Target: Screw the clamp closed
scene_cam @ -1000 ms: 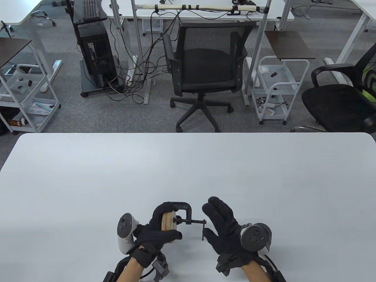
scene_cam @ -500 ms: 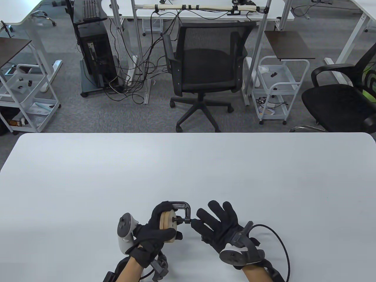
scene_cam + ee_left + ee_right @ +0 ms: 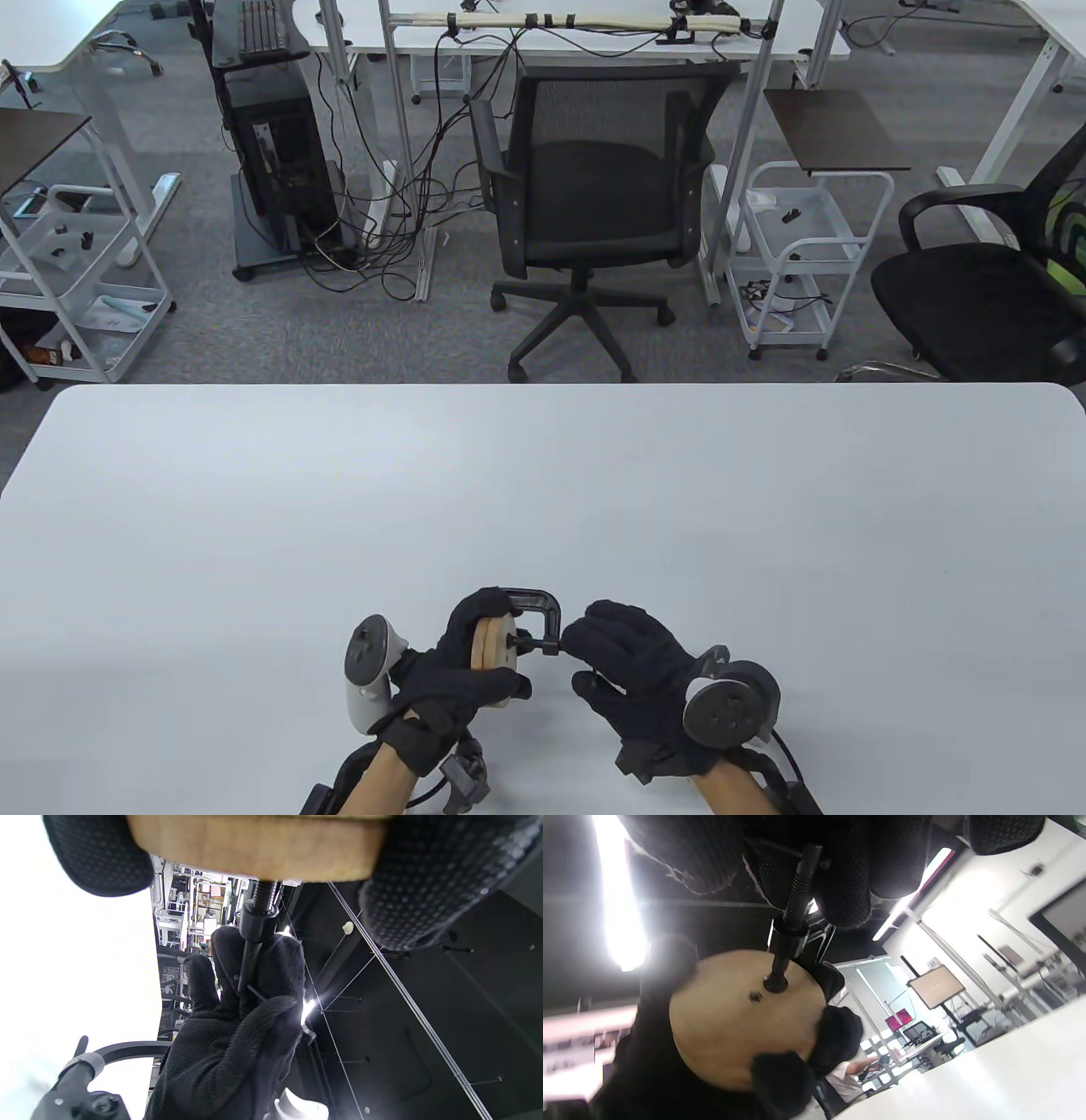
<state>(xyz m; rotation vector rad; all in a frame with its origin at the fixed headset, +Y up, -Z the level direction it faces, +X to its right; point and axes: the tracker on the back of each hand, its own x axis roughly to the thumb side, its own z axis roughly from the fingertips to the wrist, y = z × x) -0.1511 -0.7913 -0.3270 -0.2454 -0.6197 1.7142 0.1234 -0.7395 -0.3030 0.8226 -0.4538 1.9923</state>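
A black C-clamp (image 3: pixel 536 606) holds round wooden discs (image 3: pixel 494 645) between its jaws near the table's front edge. My left hand (image 3: pixel 458 671) grips the discs and the clamp frame and holds them above the table. My right hand (image 3: pixel 624 662) closes its fingers around the outer end of the clamp's threaded screw (image 3: pixel 537 645). In the right wrist view the screw (image 3: pixel 793 916) ends in a pad pressed on the disc face (image 3: pixel 734 1018). In the left wrist view the screw (image 3: pixel 254 942) runs from the disc (image 3: pixel 254 844) into my right hand's fingers (image 3: pixel 254 984).
The white table (image 3: pixel 543 492) stretches wide beyond the hands. Behind its far edge stand a black office chair (image 3: pixel 594 195), white carts (image 3: pixel 802 255) and other desks.
My right hand, open beside the screw handle a second ago, has moved left and closed around the screw's end. The hand has rotated at the wrist. The left hand has held the clamp nearly still.
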